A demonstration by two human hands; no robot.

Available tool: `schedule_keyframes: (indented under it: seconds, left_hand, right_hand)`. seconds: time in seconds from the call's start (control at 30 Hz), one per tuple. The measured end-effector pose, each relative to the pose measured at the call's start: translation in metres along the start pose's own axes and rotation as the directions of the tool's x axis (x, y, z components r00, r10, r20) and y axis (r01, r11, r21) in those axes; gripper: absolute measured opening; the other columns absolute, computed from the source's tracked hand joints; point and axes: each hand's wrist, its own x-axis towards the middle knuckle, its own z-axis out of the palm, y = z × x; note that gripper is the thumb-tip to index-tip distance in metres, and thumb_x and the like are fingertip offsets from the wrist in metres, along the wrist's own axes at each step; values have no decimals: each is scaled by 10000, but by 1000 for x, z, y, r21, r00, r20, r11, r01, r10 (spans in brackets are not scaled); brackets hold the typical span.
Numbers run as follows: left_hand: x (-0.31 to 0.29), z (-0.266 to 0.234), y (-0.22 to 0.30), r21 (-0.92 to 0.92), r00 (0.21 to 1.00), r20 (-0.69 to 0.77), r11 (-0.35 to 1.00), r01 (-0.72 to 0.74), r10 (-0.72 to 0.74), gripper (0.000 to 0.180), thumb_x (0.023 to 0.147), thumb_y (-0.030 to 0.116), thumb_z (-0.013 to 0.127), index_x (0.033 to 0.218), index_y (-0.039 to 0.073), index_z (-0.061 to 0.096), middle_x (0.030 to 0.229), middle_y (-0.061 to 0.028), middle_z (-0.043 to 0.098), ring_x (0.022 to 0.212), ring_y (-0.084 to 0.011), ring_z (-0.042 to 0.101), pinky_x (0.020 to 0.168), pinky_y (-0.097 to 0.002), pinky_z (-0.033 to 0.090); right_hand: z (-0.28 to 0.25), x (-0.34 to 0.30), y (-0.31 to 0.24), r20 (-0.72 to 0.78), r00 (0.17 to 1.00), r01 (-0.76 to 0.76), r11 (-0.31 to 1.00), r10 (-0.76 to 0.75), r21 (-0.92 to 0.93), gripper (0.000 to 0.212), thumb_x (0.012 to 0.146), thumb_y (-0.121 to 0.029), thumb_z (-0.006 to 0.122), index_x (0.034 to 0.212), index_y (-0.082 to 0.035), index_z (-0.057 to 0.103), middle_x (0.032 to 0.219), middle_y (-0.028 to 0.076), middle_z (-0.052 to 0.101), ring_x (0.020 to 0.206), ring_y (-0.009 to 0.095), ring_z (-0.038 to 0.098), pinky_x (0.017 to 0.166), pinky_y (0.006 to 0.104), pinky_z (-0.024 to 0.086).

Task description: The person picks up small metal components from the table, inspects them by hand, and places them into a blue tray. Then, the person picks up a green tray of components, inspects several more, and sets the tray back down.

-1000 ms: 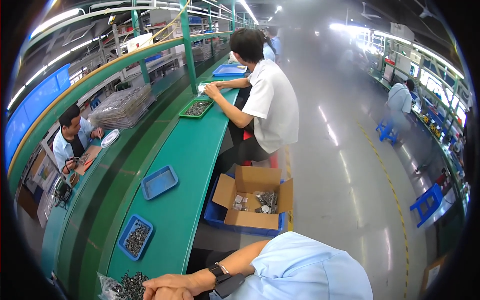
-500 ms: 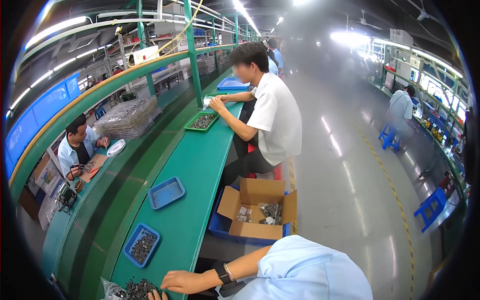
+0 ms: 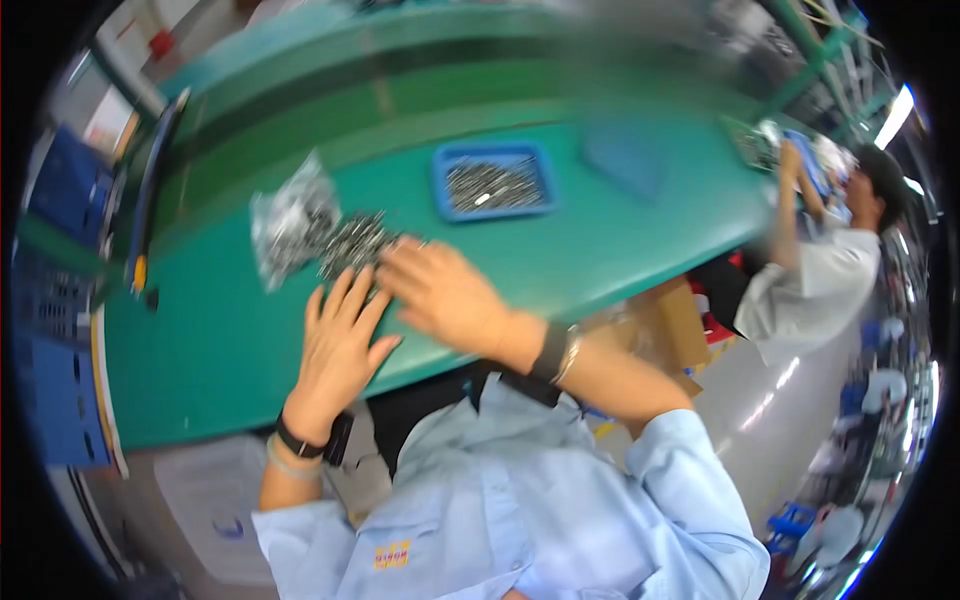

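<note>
A heap of small dark metal parts (image 3: 355,243) lies on the green table (image 3: 200,340) in front of me. My left hand (image 3: 342,335) is open, its fingers stretched toward the near edge of the heap. Beside it, my right hand (image 3: 447,296) lies flat with fingers extended, their tips at the heap's right side; it grips nothing that I can see. A clear plastic bag (image 3: 290,225) with more parts inside touches the heap on the left. Behind and to the right, a blue tray (image 3: 500,212) holds many similar parts.
Farther right, a blurred blue tray (image 3: 622,160) sits on the table. A co-worker in a white shirt (image 3: 825,290) is seated at the right end. An open cardboard box (image 3: 675,320) stands below the table edge. A blue cabinet (image 3: 60,350) is at the left.
My view has swung left and down onto my own table place. Both hands now show fully at the heap; before, the left was mostly out of the picture.
</note>
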Motion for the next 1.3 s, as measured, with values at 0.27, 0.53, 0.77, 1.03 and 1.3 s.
schedule_keyframes:
  seconds: [0.27,0.53,0.77,1.03,1.3]
  left_hand:
    - [-25,6,-10,-56,997,9,995,83,-82,557,783,294,699,1261,69,522,1397,-152,429,1296,-347,380,1028,-554,298]
    - [-7,-10,-8,-120,998,64,993,8,0,599,782,286,704,1300,75,489,1403,-157,423,1302,-344,378,1031,-550,299]
    - [17,-10,-14,-98,994,110,995,20,-10,603,778,285,707,1300,73,493,1393,-150,438,1295,-339,389,1032,-540,308]
    - [13,-10,-6,-59,976,210,997,-53,64,591,774,281,708,1271,33,504,1382,-149,450,1278,-339,408,1035,-527,317]
    - [22,-12,-7,-156,991,126,988,-20,40,600,770,276,711,1276,33,498,1378,-153,449,1288,-340,398,1046,-506,314]
  right_hand:
    - [1,-16,14,-19,994,-105,979,110,172,381,820,-122,642,1185,-43,570,1270,136,521,1172,316,503,975,424,416]
    - [5,-19,17,-9,998,-69,993,70,92,351,810,-73,639,1151,-20,580,1222,141,552,1146,312,519,970,400,430]
    - [20,8,24,-71,997,-20,969,39,248,300,794,-62,628,1089,-9,609,1165,135,579,1102,301,541,942,393,441]
    - [-1,52,56,-158,986,77,985,-53,154,249,765,-16,578,1007,-20,637,1042,118,621,986,301,590,905,385,453]
    - [-24,44,61,22,996,79,981,-84,175,277,757,18,558,1020,-19,636,1025,129,617,913,304,590,843,391,470]
